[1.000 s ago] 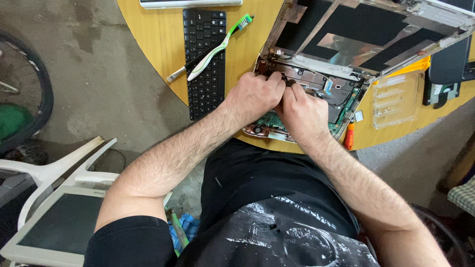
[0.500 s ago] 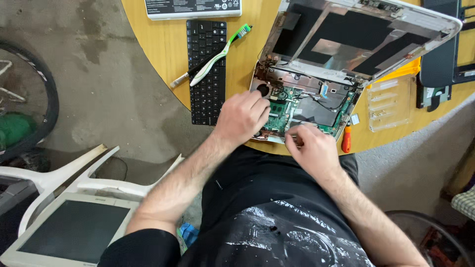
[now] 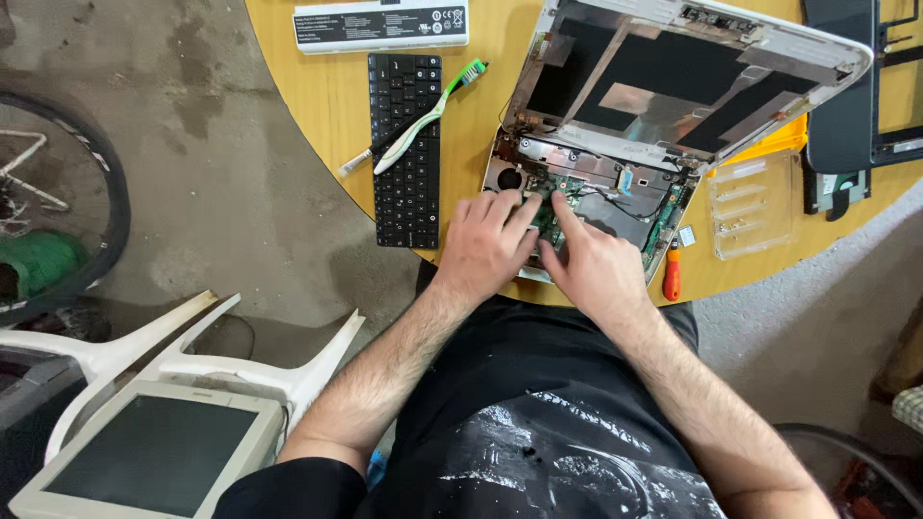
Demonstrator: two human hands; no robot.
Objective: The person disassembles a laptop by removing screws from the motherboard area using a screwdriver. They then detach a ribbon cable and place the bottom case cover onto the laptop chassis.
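A dismantled laptop [image 3: 615,183] lies open on the round wooden table [image 3: 327,96], its lid [image 3: 673,77] stripped to bare metal and tilted back. Its green circuit board [image 3: 558,197] shows in the base. My left hand [image 3: 486,245] rests on the near left part of the base with its fingers spread on the board. Beside it, my right hand [image 3: 596,264] touches the board with the index finger stretched out. Neither hand holds a tool.
Left of the laptop lie a loose black keyboard [image 3: 409,154] with a green-and-white toothbrush [image 3: 428,120] across it and a long battery pack [image 3: 382,26]. At right are an orange screwdriver [image 3: 672,274], a clear plastic tray [image 3: 755,202] and a black device [image 3: 851,86]. On the floor stand a white chair [image 3: 192,356] and an old monitor [image 3: 144,452].
Half a second ago my hands were apart, the right one back at the table's edge. Both have now come together on the circuit board.
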